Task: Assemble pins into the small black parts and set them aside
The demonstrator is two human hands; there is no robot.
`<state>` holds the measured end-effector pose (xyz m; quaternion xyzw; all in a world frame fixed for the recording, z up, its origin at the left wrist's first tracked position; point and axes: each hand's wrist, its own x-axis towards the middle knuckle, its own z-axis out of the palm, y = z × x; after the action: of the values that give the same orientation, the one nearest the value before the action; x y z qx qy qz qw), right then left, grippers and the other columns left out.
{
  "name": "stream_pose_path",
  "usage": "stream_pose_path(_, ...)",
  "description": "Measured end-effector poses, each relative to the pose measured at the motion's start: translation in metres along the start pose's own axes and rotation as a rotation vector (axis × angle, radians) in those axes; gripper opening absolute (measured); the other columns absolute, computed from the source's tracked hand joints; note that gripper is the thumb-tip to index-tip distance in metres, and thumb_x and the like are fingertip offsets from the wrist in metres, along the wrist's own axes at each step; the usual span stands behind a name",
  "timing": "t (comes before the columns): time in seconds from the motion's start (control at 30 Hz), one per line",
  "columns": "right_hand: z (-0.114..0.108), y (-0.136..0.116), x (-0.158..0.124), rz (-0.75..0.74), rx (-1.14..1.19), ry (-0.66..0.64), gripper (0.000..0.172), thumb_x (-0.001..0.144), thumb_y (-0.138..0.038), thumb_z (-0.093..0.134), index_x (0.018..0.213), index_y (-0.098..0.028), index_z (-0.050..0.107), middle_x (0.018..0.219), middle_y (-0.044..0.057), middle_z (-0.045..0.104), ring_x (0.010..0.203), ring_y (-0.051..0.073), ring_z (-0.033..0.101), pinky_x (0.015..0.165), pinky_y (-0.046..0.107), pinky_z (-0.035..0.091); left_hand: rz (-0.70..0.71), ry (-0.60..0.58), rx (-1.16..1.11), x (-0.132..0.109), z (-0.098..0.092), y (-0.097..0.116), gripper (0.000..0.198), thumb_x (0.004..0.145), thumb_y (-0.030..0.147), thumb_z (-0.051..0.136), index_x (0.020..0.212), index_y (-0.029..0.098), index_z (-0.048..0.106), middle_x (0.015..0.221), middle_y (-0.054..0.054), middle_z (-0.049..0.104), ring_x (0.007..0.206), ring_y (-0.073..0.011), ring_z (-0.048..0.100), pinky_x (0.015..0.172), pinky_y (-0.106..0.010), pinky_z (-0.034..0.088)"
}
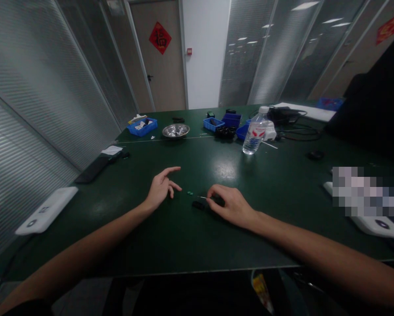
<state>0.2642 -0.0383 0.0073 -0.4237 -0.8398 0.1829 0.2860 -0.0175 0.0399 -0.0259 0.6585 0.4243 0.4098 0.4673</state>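
My right hand (231, 204) is closed in a pinch around a thin tool with a slim silver shaft (202, 197), which points left. The rest of the tool is hidden by the fingers, so its kind is not clear. Just left of the tip lies a tiny green piece (190, 193) on the dark green table (170, 245). A small black part (199, 205) rests below the shaft, near the right fingertips. My left hand (162, 188) hovers left of the green piece, fingers apart and holding nothing.
Farther back stand a metal bowl (176, 130), a blue tray of small parts (143, 127), another blue tray (213, 124) and black round parts (225, 132). A water bottle (255, 131) is upright at right. White devices (47, 210) lie at both sides; a mouse (315, 155) sits right.
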Motion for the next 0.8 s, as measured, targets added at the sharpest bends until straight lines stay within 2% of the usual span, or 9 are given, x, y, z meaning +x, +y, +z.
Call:
stream_pose_path(0.07,0.0,0.0,0.0,0.008,0.004,-0.003,0.009,0.096,-0.027,0.058,0.099,-0.02,0.062,0.085,0.0,0.064,0.068,0.013,0.054,0.062,0.026,0.037,0.01,-0.001,-0.02,-0.001,0.002,0.001,0.048,0.102,0.021,0.026,0.145,0.017,0.046,0.148,-0.019,0.049,0.086,-0.0188,0.076,0.051,-0.021,0.055)
stream_pose_path(0.17,0.001,0.001,-0.001,0.01,0.01,-0.005,0.009,0.096,-0.028,0.058,0.099,-0.02,0.063,0.086,0.0,0.064,0.069,0.013,0.054,0.062,0.026,0.037,0.118,0.011,-0.021,-0.005,0.006,0.009,0.047,0.101,0.016,0.026,0.143,0.019,0.048,0.153,-0.014,0.045,0.113,-0.0238,0.07,0.085,-0.037,0.063)
stream_pose_path(0.23,0.001,0.002,-0.001,0.005,0.017,-0.003,0.01,0.096,-0.028,0.058,0.099,-0.02,0.063,0.086,0.0,0.065,0.069,0.012,0.055,0.062,0.026,0.037,0.21,0.031,0.081,-0.008,0.008,0.017,0.046,0.1,0.013,0.03,0.138,0.021,0.055,0.156,-0.009,0.044,0.136,-0.0262,0.054,0.11,-0.048,0.049)
stream_pose_path(0.3,0.001,0.002,-0.001,-0.001,0.021,0.0,0.01,0.096,-0.028,0.058,0.099,-0.02,0.063,0.086,0.001,0.065,0.068,0.012,0.055,0.062,0.026,0.037,0.28,0.051,0.233,-0.011,0.009,0.024,0.045,0.099,0.011,0.035,0.132,0.022,0.062,0.159,-0.005,0.04,0.149,-0.0265,0.035,0.121,-0.053,0.034)
stream_pose_path(0.37,0.001,0.002,-0.001,-0.005,0.024,0.003,0.01,0.096,-0.028,0.058,0.099,-0.02,0.063,0.087,0.001,0.065,0.069,0.013,0.055,0.062,0.026,0.038,0.319,0.046,0.344,-0.015,0.01,0.027,0.044,0.101,0.013,0.036,0.134,0.022,0.062,0.155,-0.005,0.047,0.149,-0.0262,0.035,0.122,-0.055,0.029)
stream_pose_path(0.47,0.0,0.002,-0.001,-0.005,0.025,0.01,0.01,0.096,-0.028,0.058,0.099,-0.02,0.063,0.087,0.001,0.065,0.069,0.013,0.055,0.062,0.026,0.038,0.345,-0.01,0.355,-0.021,0.014,0.028,0.05,0.106,0.017,0.032,0.155,0.021,0.038,0.131,-0.009,0.068,0.127,-0.0238,0.06,0.116,-0.053,0.038)
stream_pose_path(0.57,-0.001,0.001,-0.001,-0.013,0.029,0.025,0.009,0.096,-0.028,0.058,0.098,-0.02,0.062,0.087,0.001,0.065,0.071,0.013,0.056,0.063,0.026,0.039,0.425,-0.054,0.316,-0.026,0.018,0.028,0.058,0.105,0.014,0.03,0.161,0.023,0.018,0.143,-0.013,0.058,0.118,-0.0223,0.065,0.107,-0.046,0.048)
stream_pose_path(0.67,0.0,0.001,0.0,-0.02,0.031,0.036,0.008,0.096,-0.027,0.057,0.098,-0.02,0.062,0.087,0.001,0.065,0.072,0.014,0.057,0.065,0.026,0.04,0.594,-0.14,0.434,-0.029,0.02,0.033,0.056,0.099,0.009,0.037,0.153,0.024,0.04,0.154,-0.014,0.045,0.13,-0.0258,0.055,0.106,-0.046,0.047)
stream_pose_path(0.8,0.002,0.003,0.0,-0.027,0.027,0.049,0.009,0.096,-0.028,0.058,0.097,-0.02,0.062,0.086,0.001,0.065,0.072,0.014,0.057,0.065,0.026,0.04,0.678,-0.389,0.641,-0.033,0.023,0.042,0.039,0.096,0.021,0.057,0.135,0.021,0.06,0.124,-0.011,0.067,0.118,-0.0274,0.057,0.104,-0.046,0.044)
